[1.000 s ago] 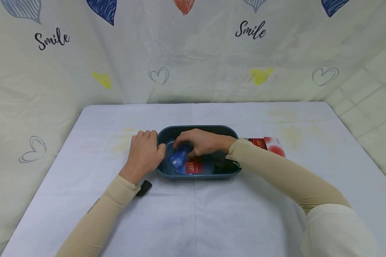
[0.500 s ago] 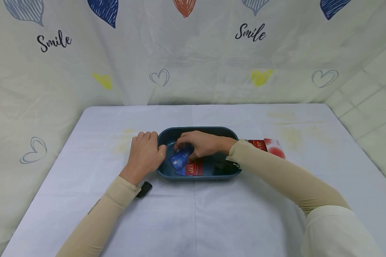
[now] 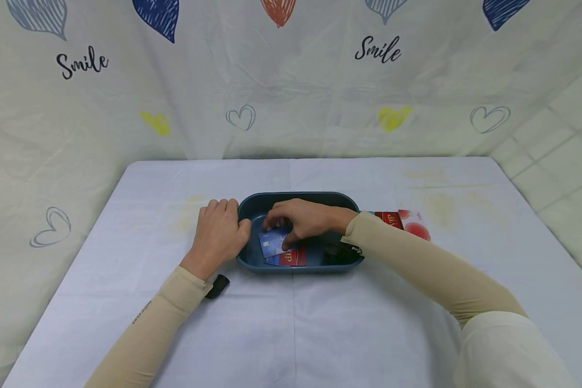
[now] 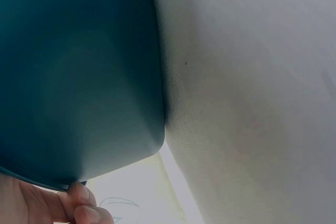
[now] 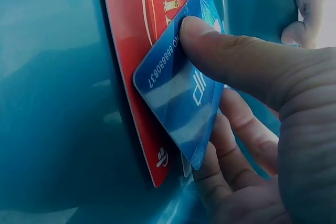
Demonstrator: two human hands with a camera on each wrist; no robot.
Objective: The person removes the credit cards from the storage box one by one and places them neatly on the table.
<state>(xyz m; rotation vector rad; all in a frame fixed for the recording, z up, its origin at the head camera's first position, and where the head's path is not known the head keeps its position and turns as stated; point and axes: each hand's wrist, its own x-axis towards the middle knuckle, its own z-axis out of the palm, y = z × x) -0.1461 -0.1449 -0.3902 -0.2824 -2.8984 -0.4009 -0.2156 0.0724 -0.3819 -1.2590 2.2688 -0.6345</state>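
A dark teal oblong tub [image 3: 298, 268] stands on the white-covered table. My left hand [image 3: 218, 231] grips the tub's left end, its fingertips [image 4: 86, 214] curled at the rim in the left wrist view. Inside the tub, my right hand [image 3: 310, 218] pinches a blue VIP card [image 3: 272, 243] between thumb and fingers. Seen from the right wrist, the thumb lies across the face of this blue card [image 5: 173, 87], which is tilted and overlaps a red VIP card [image 5: 126, 30]. That red card [image 3: 293, 257] lies on the tub's floor, with another blue edge beside it.
Right of the tub, a red VIP card [image 3: 390, 218] and a white card with pink-red circles [image 3: 415, 223] lie on the table, partly behind the right sleeve. A small black object [image 3: 218, 286] shows at the left wrist. A printed curtain hangs behind the table.
The blue card has turned from a diagonal slant to lie more level in the right hand, its face now paler with glare. The left hand keeps its place at the tub's end.
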